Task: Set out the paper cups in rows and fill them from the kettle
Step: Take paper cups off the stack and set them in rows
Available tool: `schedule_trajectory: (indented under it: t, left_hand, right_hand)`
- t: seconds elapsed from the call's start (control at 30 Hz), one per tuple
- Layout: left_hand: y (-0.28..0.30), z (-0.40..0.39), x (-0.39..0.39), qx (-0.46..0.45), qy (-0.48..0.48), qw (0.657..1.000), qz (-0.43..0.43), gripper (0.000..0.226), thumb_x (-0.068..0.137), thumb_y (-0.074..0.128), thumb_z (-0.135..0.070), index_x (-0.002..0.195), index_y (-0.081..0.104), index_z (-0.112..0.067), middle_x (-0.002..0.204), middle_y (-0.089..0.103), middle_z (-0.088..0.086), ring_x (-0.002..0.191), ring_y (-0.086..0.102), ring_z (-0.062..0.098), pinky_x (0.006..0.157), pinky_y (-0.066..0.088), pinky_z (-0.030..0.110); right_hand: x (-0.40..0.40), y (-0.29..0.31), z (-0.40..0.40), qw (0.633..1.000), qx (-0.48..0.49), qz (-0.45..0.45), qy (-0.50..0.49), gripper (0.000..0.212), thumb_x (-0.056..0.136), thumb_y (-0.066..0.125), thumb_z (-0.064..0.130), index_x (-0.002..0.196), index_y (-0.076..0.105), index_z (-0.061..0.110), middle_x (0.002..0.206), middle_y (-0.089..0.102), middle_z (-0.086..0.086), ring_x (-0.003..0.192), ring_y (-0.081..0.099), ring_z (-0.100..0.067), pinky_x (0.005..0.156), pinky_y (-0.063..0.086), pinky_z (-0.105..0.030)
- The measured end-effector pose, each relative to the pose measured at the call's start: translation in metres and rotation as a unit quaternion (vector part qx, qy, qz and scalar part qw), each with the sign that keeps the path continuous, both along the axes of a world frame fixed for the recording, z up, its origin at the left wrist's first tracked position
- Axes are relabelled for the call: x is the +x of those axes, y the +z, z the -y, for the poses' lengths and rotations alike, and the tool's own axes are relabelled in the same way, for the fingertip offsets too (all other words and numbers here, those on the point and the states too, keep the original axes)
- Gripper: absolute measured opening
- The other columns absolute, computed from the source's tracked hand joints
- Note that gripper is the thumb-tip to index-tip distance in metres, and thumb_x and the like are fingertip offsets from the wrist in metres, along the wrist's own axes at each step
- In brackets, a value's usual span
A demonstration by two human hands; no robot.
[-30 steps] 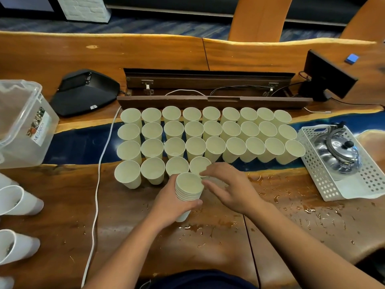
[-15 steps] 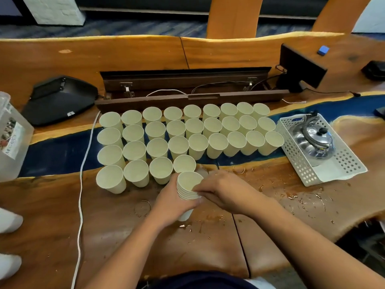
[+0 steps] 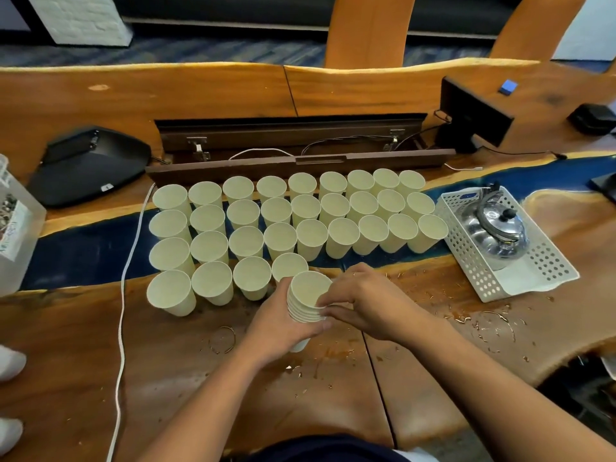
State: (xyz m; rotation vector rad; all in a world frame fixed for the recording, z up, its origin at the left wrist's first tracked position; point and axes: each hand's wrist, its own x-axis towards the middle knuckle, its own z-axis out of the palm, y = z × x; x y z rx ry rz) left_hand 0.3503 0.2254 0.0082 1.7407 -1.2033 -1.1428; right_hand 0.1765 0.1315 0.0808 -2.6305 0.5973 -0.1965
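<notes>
Head view: left hand wraps the nested stack of paper cups, held just above the wooden table; right hand pinches the rim of the top cup. Three full rows are set out, the near row has four cups, and all look empty. The kettle sits in the white perforated basket, well apart to the right. Risks, as I judge them: two cups lifting together because they nest tightly; a sleeve or wrist clipping the nearest standing cup, which is just beside the stack; light empty cups toppling in a chain since rows touch. Hard to tell: stack count, stack base hidden by the left hand, kettle fill level, table wetness versus debris.
</notes>
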Motion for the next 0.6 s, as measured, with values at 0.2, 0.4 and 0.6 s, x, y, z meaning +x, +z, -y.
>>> schedule_trajectory:
  t: [0.2, 0.4, 0.6]
  left_hand:
    - [-0.005, -0.002, 0.006, 0.009, 0.009, 1.0, 0.014, 0.084, 0.055, 0.089, -0.054, 0.126, 0.044, -0.045, 0.117, 0.06, -0.024, 0.109, 0.058, -0.001, 0.096, 0.051, 0.036]
    - [-0.005, -0.005, 0.015, 0.027, 0.011, 0.998, 0.051, 0.08, 0.058, 0.088, -0.053, 0.12, 0.039, -0.046, 0.113, 0.054, -0.028, 0.109, 0.055, 0.005, 0.093, 0.047, 0.031]
    - [-0.008, -0.011, 0.021, 0.043, 0.032, 0.998, 0.045, 0.079, 0.057, 0.088, -0.053, 0.12, 0.041, -0.046, 0.115, 0.055, -0.027, 0.11, 0.055, 0.005, 0.095, 0.049, 0.036]
  right_hand:
    - [0.005, 0.012, 0.007, 0.998, -0.014, 0.066, -0.012, 0.018, 0.086, 0.073, 0.035, 0.099, 0.077, 0.023, 0.092, 0.074, 0.01, 0.086, 0.063, -0.009, 0.079, 0.051, -0.041]
    - [-0.004, 0.035, 0.027, 0.977, -0.097, 0.184, -0.053, 0.022, 0.091, 0.067, 0.031, 0.103, 0.076, 0.015, 0.107, 0.071, 0.0, 0.109, 0.057, -0.018, 0.089, 0.051, -0.036]
    - [-0.011, 0.003, 0.046, 0.948, -0.21, 0.174, -0.167, 0.018, 0.087, 0.069, 0.023, 0.099, 0.078, 0.014, 0.101, 0.069, -0.007, 0.1, 0.05, -0.025, 0.078, 0.045, -0.034]
